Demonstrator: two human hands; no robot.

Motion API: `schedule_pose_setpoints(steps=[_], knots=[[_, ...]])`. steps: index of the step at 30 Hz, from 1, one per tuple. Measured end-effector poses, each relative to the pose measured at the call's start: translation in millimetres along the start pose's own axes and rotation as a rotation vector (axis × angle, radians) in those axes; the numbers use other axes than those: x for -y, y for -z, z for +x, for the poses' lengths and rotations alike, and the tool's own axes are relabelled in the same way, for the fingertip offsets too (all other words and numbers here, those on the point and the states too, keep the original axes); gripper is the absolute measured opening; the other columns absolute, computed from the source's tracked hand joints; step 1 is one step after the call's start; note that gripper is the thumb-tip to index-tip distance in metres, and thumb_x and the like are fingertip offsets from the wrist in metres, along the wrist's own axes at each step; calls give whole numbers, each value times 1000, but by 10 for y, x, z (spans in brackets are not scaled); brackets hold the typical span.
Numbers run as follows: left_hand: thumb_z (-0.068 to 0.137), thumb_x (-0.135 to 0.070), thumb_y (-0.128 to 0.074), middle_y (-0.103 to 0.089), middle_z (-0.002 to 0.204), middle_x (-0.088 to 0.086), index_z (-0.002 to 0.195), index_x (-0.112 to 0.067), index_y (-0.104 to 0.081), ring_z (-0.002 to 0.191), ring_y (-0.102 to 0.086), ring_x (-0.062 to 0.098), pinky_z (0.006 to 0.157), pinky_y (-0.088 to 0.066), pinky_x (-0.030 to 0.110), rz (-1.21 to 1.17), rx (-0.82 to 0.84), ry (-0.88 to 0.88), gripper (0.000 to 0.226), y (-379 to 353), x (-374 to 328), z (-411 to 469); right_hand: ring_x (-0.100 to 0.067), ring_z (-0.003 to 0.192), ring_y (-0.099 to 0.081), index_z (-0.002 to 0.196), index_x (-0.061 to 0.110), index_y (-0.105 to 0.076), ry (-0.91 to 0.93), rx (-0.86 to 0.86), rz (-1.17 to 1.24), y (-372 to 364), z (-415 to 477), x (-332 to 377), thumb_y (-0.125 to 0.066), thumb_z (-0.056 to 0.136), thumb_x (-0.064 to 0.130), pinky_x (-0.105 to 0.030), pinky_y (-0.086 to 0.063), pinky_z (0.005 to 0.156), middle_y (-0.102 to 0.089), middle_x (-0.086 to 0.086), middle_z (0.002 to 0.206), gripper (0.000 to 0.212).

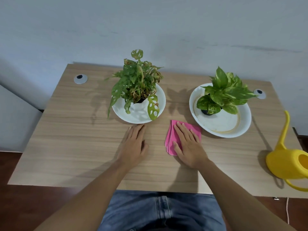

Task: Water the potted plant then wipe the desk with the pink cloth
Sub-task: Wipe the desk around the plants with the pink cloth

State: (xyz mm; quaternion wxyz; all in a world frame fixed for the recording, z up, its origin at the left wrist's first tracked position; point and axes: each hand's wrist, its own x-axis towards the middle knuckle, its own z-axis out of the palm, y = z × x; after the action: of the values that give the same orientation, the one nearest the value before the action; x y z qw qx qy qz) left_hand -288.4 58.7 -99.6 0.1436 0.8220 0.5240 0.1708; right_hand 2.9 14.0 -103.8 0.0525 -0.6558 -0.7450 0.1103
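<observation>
A folded pink cloth [171, 140] lies on the wooden desk [75, 139] in the middle. My right hand [188, 147] presses flat on top of it with fingers spread. My left hand [135, 145] rests flat on the bare desk, just in front of the left plant's plate, holding nothing. A holey-leafed potted plant [136, 82] stands in a white plate [160, 99] at centre back. A second potted plant [225, 92] with variegated leaves stands in a white bowl [221, 125] on the right. A yellow watering can [288, 157] sits at the desk's right edge.
Two grey cable grommets are set in the desk, one at back left [80, 79] and one at back right [260, 93]. A pale wall runs behind the desk. My jeans show below the front edge.
</observation>
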Motion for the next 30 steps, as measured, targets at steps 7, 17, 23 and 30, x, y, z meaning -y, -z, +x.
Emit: schedule_pose_setpoints(steps=[7,17,23,30], knots=[[103,-36,-53,-42,172,6,171,-12,-36,159,-41,26,137,-26,48,56,-7,43,74,-67,-55,16,-14,171,-3,178,20,-10,-2,-13,-35,42,376,33,-30,109,46,-45,-12,137,-7,3,186,76],[102,-36,-54,-45,169,2,168,-14,-43,157,-43,23,137,-26,47,36,-18,69,71,-23,-69,13,-14,171,0,178,22,-8,-72,21,113,160,1299,197,-33,108,42,-46,0,138,-4,4,186,76],[102,-34,-55,-46,169,1,169,-15,-42,157,-44,23,137,-26,46,33,-27,70,71,-35,-64,15,-14,171,-1,178,21,-9,-38,-44,59,86,997,95,-33,113,43,-45,-4,138,-6,4,186,72],[101,-33,-59,-48,167,3,168,-14,-44,154,-46,25,134,-31,50,35,-31,75,70,-49,-57,13,-4,170,1,178,32,-9,-21,-48,65,146,184,-125,-38,113,47,-46,-18,135,-4,17,184,72]])
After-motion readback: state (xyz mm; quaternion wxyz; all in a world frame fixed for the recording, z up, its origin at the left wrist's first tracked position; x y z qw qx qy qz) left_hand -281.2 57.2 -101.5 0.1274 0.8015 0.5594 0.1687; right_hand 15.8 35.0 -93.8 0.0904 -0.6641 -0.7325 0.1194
